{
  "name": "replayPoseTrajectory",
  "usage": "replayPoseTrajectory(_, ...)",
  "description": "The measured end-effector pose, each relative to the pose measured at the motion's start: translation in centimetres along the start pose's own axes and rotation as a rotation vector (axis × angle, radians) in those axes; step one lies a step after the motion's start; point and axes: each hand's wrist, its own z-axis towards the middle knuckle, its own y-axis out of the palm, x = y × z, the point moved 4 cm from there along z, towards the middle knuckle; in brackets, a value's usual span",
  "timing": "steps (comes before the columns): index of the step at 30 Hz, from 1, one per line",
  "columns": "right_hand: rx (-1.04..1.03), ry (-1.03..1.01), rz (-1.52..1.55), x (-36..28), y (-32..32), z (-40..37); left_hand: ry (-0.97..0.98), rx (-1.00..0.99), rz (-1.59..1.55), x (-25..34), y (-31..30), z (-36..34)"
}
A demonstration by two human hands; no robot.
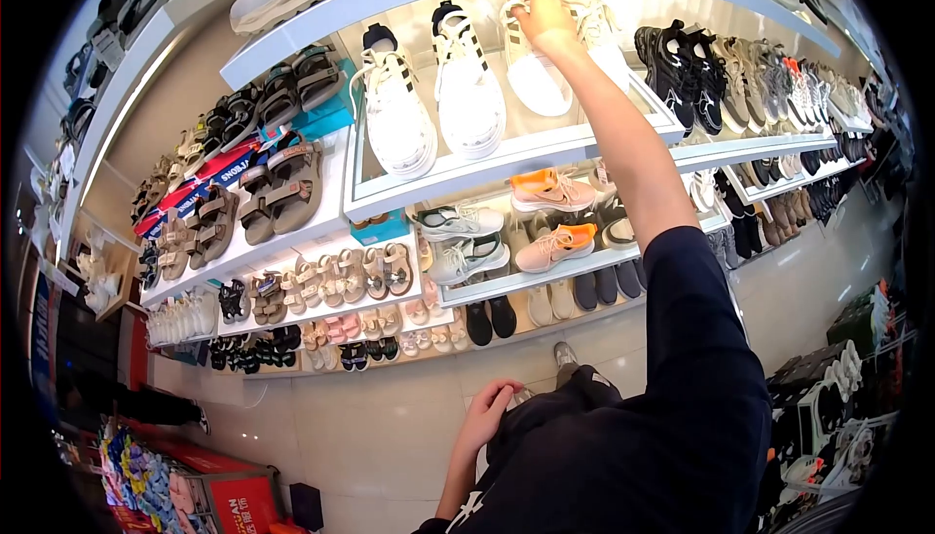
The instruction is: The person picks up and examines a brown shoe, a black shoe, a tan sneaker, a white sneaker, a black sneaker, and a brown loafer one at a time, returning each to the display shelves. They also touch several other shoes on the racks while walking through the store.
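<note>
My right hand [543, 16] reaches up to the top lit shelf [506, 159] and grips the heel of a white sneaker [531, 66] standing there. Two more white sneakers [433, 105] with dark stripes stand to its left on the same shelf. My left hand [490, 414] hangs low by my hip, fingers loosely curled, with nothing in it; it rests against my dark trousers [623, 456].
Wall shelves hold many shoes: sandals [263, 193] at left, orange and white sneakers [555, 217] below, black sneakers [677, 71] at right. A low bin with colourful slippers [156, 485] stands at bottom left. Shoe boxes and racks [828, 388] crowd the right. Pale tiled floor lies beneath.
</note>
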Motion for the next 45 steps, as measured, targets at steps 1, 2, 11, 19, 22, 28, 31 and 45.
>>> replayPoseTrajectory(1, 0.006, 0.001, 0.009, 0.1, 0.1, 0.1, -0.017, -0.007, 0.017, 0.0, 0.1, -0.2)
replayPoseTrajectory(2, 0.006, 0.001, 0.007, 0.4, 0.3, 0.1, -0.015, -0.005, 0.026, -0.1, 0.1, -0.3)
replayPoseTrajectory(11, 0.221, -0.274, 0.239, 0.4, -4.2, -7.6, -0.092, -0.097, 0.075, -1.5, 0.8, -0.6)
replayPoseTrajectory(19, -0.352, -0.558, 0.890, -6.3, -20.8, -23.8, -0.191, -0.190, 0.155, -2.2, 2.3, 1.6)
replayPoseTrajectory(22, -0.179, -0.892, 0.978, -6.9, -25.7, -25.7, -0.121, -0.225, 0.231, 1.2, 3.8, 3.2)
replayPoseTrajectory(28, 0.153, -0.606, 0.945, -3.8, -32.7, -28.9, -0.141, -0.350, 0.340, 0.8, 8.6, 7.2)
replayPoseTrajectory(31, 0.163, -0.570, 0.895, -1.2, -34.9, -28.3, -0.134, -0.421, 0.322, 0.7, 12.4, 8.3)
replayPoseTrajectory(45, -0.653, 0.435, 0.661, 32.8, -22.3, -42.1, -0.224, -0.544, 0.351, -3.7, 27.1, 13.7)
